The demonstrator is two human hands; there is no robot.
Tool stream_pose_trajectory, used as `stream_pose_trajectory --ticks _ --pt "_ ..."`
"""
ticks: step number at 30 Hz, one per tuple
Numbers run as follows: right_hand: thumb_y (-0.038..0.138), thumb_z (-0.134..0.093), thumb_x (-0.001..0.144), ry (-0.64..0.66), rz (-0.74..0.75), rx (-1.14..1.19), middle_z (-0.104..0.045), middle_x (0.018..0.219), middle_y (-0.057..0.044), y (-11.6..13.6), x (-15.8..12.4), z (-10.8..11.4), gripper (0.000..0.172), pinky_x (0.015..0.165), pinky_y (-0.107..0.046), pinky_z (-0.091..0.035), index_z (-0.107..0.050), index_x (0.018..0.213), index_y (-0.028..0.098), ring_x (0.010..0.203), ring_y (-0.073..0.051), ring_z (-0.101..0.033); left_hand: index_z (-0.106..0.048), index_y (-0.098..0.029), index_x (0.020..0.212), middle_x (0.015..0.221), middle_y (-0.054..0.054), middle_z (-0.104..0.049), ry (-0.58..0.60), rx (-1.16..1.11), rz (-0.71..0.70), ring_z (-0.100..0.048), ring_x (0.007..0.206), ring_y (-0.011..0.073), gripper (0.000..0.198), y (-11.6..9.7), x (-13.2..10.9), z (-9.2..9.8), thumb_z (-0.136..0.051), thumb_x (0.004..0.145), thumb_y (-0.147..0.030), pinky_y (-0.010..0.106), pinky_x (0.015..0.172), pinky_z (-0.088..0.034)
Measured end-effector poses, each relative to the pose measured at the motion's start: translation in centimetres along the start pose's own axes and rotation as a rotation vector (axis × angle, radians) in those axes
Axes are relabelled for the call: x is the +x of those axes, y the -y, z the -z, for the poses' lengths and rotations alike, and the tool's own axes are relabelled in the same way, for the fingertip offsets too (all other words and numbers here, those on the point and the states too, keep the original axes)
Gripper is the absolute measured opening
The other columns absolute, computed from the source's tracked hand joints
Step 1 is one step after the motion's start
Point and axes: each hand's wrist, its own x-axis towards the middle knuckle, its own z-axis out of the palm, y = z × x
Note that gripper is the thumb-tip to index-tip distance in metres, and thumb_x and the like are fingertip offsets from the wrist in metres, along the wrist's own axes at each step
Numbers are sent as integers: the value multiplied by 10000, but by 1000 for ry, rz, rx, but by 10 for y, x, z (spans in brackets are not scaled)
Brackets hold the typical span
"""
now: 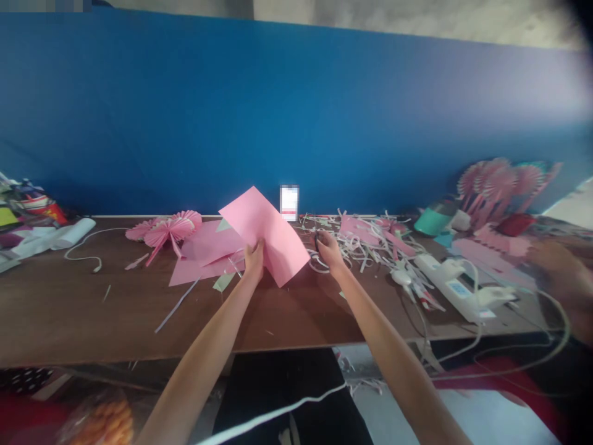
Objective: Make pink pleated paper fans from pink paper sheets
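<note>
My left hand [254,258] pinches a sheet of pink paper [273,232] near its lower middle, holding it tilted above the table. To the right of that sheet, my right hand [328,248] is closed around dark-handled scissors [317,240]; their blades cannot be made out. More pink paper [208,244] lies flat behind my left hand, beside pink folded paper fans [173,228]. A small pale green scrap [223,282] rests close to my left wrist.
A lit phone [290,204] stands against the blue partition [231,111]. White paper strips [365,244] are heaped right of centre. Further right are a power strip [454,287] with cables, a green container [435,219] and upright pink fans [498,182]. Another person's blurred hand [563,266] is at far right.
</note>
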Motion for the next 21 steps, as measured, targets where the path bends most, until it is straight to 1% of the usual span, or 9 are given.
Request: stream_pose_trajectory --ticks 2,5,8,11,14,17,19,21 --pt "470 -631 732 92 -3 94 -571 710 8 2 -7 -9 406 484 -230 -352 -605 1049 218 552 -112 -467 -612 -184 1100 1167 97 -636 -70 109 -80 -575 1129 229 349 -4 2 3 -644 814 -381 370 1004 -431" --pt "453 -662 734 225 -8 165 -520 675 28 5 -16 -13 401 450 -210 -287 -615 1054 216 525 -89 -414 -590 -168 1135 1220 128 -607 -186 303 -134 -531 1194 250 382 -12 4 9 -581 857 -430 375 1052 -378" --pt "420 -670 740 300 27 162 -533 702 25 4 -20 -11 378 515 -214 -329 -625 1042 198 591 -96 -448 -570 -135 1153 1226 163 -595 -329 446 -173 -524 1203 269 416 -16 9 16 -525 883 -449 382 1059 -361" --pt "392 -686 730 349 71 101 -582 800 5 -3 -18 -6 368 640 -234 -386 -630 1032 189 715 -120 -505 -577 -104 1138 1203 189 -602 -419 458 -157 -540 1187 283 427 -13 18 23 -498 890 -443 394 1045 -373" --pt "392 -684 732 388 75 44 -603 871 -4 -9 -16 -2 355 719 -254 -402 -623 1024 198 782 -136 -525 -589 -110 1111 1186 186 -615 -432 384 -85 -560 1163 283 432 -9 24 26 -493 883 -465 412 1029 -389" --pt "404 -667 759 453 85 39 -600 905 -13 -9 -16 1 329 751 -262 -413 -600 1013 206 817 -148 -533 -571 -140 1135 1222 162 -604 -428 344 -75 -542 1196 262 439 -8 25 27 -471 891 -491 392 1050 -370" --pt "402 -665 770 508 103 50 -597 924 -18 -6 -17 2 310 781 -267 -419 -593 1003 211 852 -156 -540 -549 -143 1167 1274 167 -570 -447 351 -80 -485 1266 268 481 -9 25 27 -472 884 -524 386 1081 -331" --pt "391 -674 768 542 120 58 -598 954 -20 -4 -18 2 300 822 -275 -419 -598 998 214 899 -164 -547 -510 -141 1216 1348 174 -508 -382 307 -47 -381 1352 274 549 -10 24 26 -473 871 -567 378 1118 -275"
